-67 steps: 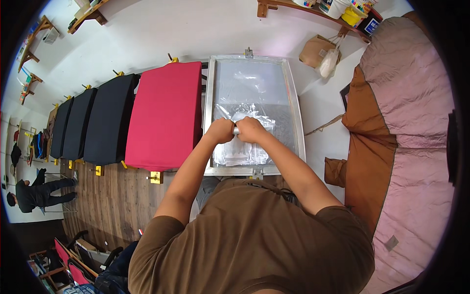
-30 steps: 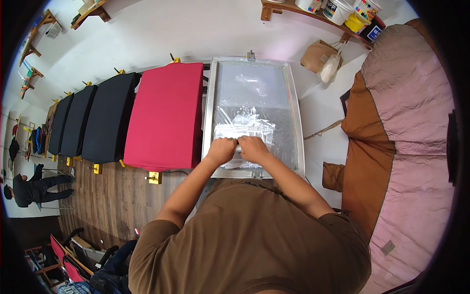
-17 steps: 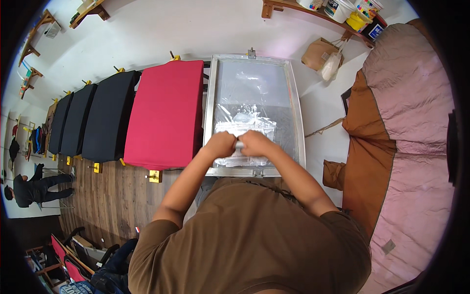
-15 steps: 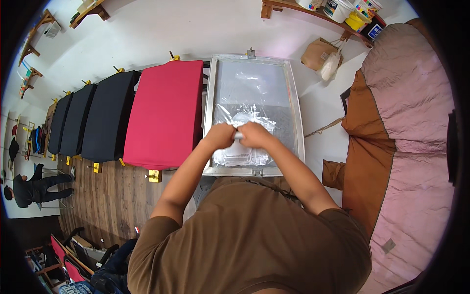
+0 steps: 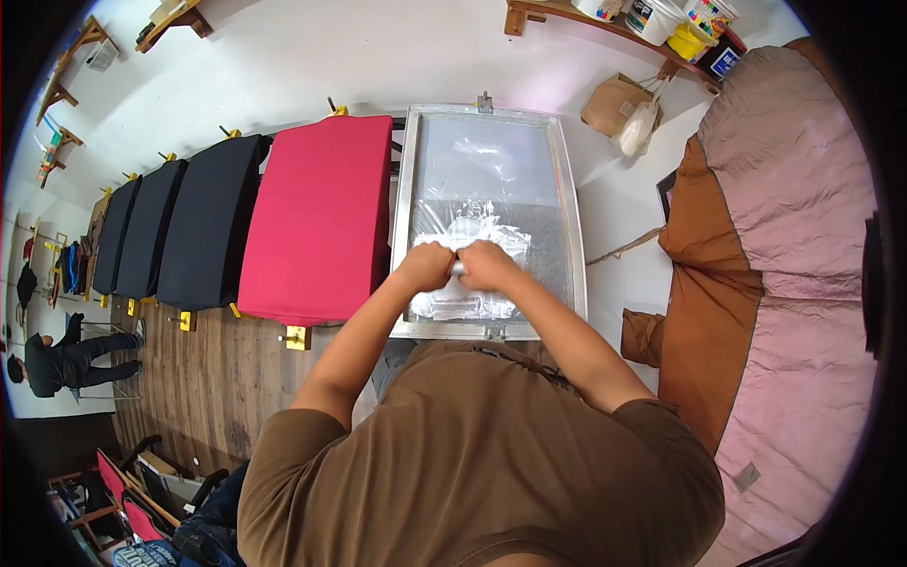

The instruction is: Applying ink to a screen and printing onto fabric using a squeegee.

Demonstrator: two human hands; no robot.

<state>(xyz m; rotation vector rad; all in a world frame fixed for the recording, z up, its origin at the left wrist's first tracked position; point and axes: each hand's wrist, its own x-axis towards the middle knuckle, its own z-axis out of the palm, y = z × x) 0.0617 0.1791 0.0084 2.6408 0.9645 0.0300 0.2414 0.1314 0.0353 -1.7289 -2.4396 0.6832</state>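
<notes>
Both my fists are side by side over the near half of a silver-framed printing screen (image 5: 572, 217). My left hand (image 5: 430, 266) and my right hand (image 5: 488, 265) are closed around the grey handle of a squeegee (image 5: 459, 268). Only a short piece of that handle shows between the fists; its blade is hidden beneath them. White ink (image 5: 477, 230) is smeared unevenly on the mesh beyond my knuckles, and more lies on the side nearer me. The far part of the mesh looks pale grey and shiny. A metal clamp (image 5: 485, 102) sits at the frame's far edge.
Left of the screen is a board covered in red cloth (image 5: 321, 217), with several black-covered boards (image 5: 213, 222) beyond it. Brown and pink quilted fabric (image 5: 803, 189) hangs at right. Tubs (image 5: 652, 19) stand on a wall shelf. Another person (image 5: 80, 359) is at far left.
My two fists have shifted slightly toward me with the squeegee. The white smear on the mesh has changed shape a little around them.
</notes>
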